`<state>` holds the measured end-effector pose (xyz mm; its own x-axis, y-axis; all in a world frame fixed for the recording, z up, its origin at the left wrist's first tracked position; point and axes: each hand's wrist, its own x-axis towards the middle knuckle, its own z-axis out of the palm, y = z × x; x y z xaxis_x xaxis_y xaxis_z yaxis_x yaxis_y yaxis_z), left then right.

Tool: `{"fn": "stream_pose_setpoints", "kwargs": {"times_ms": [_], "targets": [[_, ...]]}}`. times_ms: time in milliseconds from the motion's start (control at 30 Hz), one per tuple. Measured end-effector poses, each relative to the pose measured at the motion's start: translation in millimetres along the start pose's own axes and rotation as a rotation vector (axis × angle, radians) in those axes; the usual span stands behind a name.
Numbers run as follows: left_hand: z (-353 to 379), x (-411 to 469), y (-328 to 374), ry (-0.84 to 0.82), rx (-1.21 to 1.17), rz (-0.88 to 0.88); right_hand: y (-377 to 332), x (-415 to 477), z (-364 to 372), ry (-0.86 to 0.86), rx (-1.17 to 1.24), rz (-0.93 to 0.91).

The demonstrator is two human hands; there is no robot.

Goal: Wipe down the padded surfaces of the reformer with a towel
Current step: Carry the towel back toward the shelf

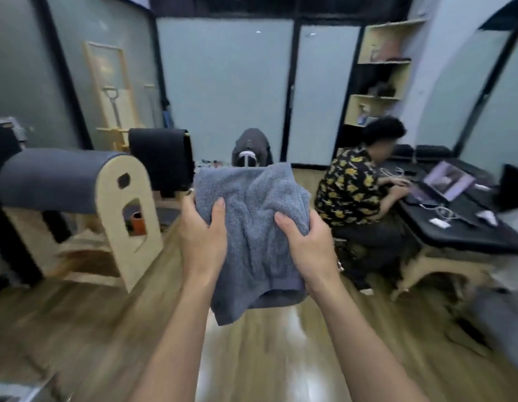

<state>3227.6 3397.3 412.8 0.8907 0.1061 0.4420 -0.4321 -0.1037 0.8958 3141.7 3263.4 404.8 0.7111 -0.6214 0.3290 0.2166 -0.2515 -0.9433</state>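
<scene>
View from the head, looking forward and down across a studio room. We see the grey towel (252, 227) held in the air at mid-frame, above the wooden floor (252, 358) and touching no padded surface. The left hand (204, 236) clamps the towel's left side and the right hand (307, 242) clamps its right side, each with the thumb on top of the cloth and the fingers hidden beneath it. The towel is bunched between the 2 hands, and its lower part hangs loose below them.

The floor is pale plank with bright glare patches near the bottom centre. At the left stands an arched barrel (48, 181) with grey padding on top and light wooden end panels; an orange object (137, 223) shows through a cut-out in the near panel. Just behind it stands a dark padded block (162, 158). Frosted glass panels (223, 88) in dark frames close the far wall, and a wooden shelf unit (379, 71) fills the far right corner. At the right, a seated person (350, 192) in a patterned shirt faces a black padded bench (498, 242) on wooden legs. An open laptop (446, 181) sits toward the bench's far end, with white cables near its left edge. The picture is blurred at the margins.
</scene>
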Motion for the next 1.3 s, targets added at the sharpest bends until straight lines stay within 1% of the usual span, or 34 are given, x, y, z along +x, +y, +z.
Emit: {"fn": "stream_pose_setpoints", "kwargs": {"times_ms": [133,233,367,500,733,800,933,1133,1300], "targets": [[118,-71,48,-0.328,-0.168,-0.014,-6,-17,-144,0.308,-0.12,0.032],[201,-149,94,-0.568,-0.307,0.003,-15,-46,-255,0.541,-0.195,0.044],[294,-263,157,-0.844,-0.408,0.041,-29,-99,-390,0.833,-0.278,0.049],[364,-386,221,-1.039,-0.517,0.075,-42,-161,-509,1.059,-0.344,0.051],[449,-591,322,-1.387,-0.654,0.073,-63,-264,-690,1.411,-0.472,0.046],[472,-641,345,-1.456,-0.675,0.083,-66,-285,-736,1.489,-0.498,0.049],[526,-725,384,-1.548,-0.699,0.117,-63,-308,-822,1.584,-0.525,0.061],[626,-831,441,-1.658,-0.754,0.125,-53,-312,-964,1.67,-0.523,0.054],[716,-925,498,-1.718,-0.779,0.118,-50,-315,-1100,1.725,-0.543,0.053]]}}
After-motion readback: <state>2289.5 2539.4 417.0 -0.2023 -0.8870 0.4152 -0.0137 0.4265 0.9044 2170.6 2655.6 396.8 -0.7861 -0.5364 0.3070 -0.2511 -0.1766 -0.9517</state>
